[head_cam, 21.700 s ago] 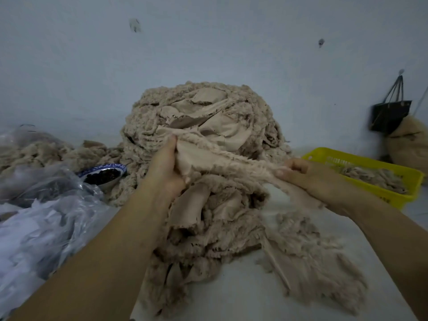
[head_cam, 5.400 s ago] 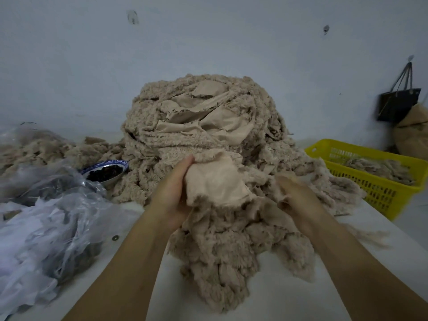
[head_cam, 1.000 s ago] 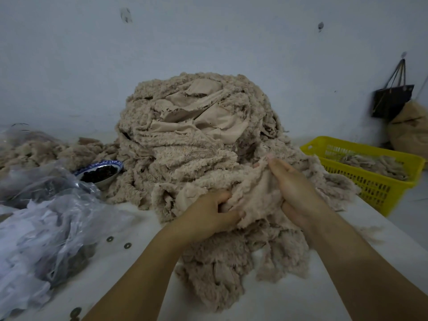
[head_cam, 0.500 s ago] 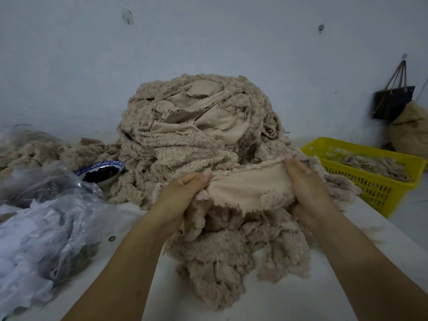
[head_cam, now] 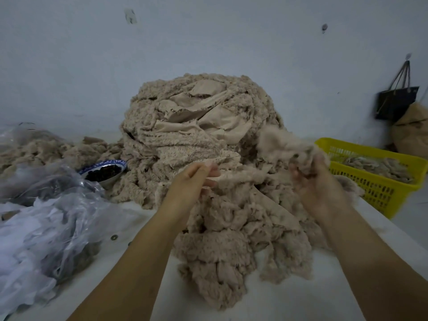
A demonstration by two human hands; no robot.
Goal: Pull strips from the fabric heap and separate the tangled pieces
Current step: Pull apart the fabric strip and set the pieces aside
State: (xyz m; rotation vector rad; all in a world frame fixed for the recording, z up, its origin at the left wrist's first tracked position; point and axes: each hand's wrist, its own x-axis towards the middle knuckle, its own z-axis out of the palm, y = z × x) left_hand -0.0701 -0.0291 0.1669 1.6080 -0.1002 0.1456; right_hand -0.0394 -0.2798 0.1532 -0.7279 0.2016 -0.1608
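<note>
Pinching the strip (head_cam: 243, 176) by one end in the left grip (head_cam: 194, 179), just above loose fabric spilling onto the surface (head_cam: 143, 218); clutching its fluffy far end in the blurred right grip (head_cam: 312, 181). Probably best drawing both apart sideways and slowly, easing snags free instead of tearing. Minding the heap (head_cam: 196, 135) slumping behind, the bowl (head_cam: 104, 172) and plastic bags (head_cam: 46, 216) crowding left, the yellow basket (head_cam: 379, 191) right.
</note>
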